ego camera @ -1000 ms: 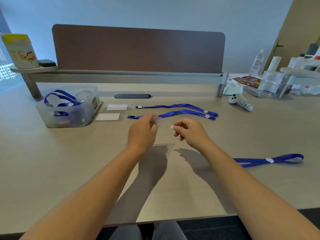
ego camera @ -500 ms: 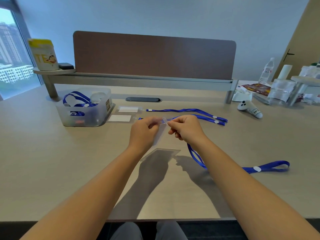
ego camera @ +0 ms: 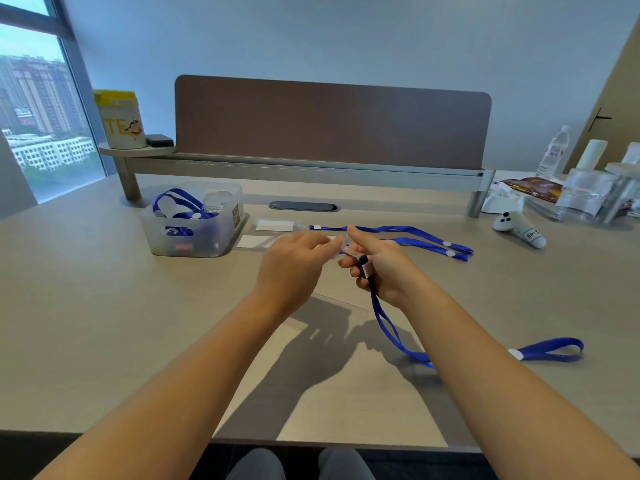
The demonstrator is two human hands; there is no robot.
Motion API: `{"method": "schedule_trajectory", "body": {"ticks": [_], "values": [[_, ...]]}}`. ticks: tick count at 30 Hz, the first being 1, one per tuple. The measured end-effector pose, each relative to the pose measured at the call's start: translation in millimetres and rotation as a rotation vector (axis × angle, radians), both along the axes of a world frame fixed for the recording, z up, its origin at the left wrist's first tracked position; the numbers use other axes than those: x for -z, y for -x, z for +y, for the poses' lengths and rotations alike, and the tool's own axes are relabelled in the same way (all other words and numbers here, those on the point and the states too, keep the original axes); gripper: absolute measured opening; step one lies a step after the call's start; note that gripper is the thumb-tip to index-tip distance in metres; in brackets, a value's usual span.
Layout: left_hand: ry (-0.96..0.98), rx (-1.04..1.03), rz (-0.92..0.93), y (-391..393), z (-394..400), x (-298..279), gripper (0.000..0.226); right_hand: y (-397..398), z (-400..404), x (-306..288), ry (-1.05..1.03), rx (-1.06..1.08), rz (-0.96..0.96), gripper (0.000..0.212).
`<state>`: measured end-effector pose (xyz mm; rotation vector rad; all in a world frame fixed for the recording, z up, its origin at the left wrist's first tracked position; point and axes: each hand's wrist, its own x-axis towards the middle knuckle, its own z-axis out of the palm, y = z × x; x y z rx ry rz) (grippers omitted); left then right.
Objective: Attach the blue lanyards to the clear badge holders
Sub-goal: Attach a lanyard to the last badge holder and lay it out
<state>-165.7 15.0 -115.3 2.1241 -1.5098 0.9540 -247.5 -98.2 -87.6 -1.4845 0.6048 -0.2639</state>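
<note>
Head view: at the frame's centre both hands work above the bench (ego camera: 104, 323). The risk from here, as I judge it, is the small clear clip (ego camera: 350, 249) slipping out of the pinch, or missing the holder's slot, because the piece is tiny and see-through. The right hand (ego camera: 384, 268) has its fingers (ego camera: 356, 233) curled tight, pinching that clip and the blue lanyard (ego camera: 388, 327), which trails to lower right. The left hand (ego camera: 294, 265) reaches fingertips toward the clip; whether it holds a clear badge holder (ego camera: 332, 308) I cannot tell. Two finished lanyards (ego camera: 415, 237) lie behind.
</note>
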Motion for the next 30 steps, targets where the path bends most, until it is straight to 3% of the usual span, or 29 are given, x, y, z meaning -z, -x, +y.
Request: {"method": "schedule_trajectory", "body": {"ticks": [4,10,16,20,25,30], "values": [[-0.111,-0.045,-0.079,-2.3,4.5,-1.9,0.043,-0.2,2.2,0.8,0.005,-0.011,0.016,0.026],[-0.019,-0.034,0.054,-4.6,7.2,1.6,0.035,-2.2,5.1,-1.4,0.053,-0.037,-0.038,0.026],[-0.164,-0.075,0.555,4.6,2.6,-12.2,0.036,-5.7,6.6,-2.4,0.171,-0.060,-0.082,0.014],[-0.009,0.029,0.880,4.0,2.1,-18.3,0.027,-6.9,7.6,-0.6,0.326,-0.110,-0.075,0.016],[0.091,-0.050,0.858,3.4,-1.7,-18.9,0.027,-11.1,11.9,1.5,0.522,-0.136,-0.052,0.021],[-0.033,-0.152,0.764,3.8,-4.4,-22.0,0.028,-14.1,14.6,5.0,0.710,-0.150,0.042,0.025]]}}
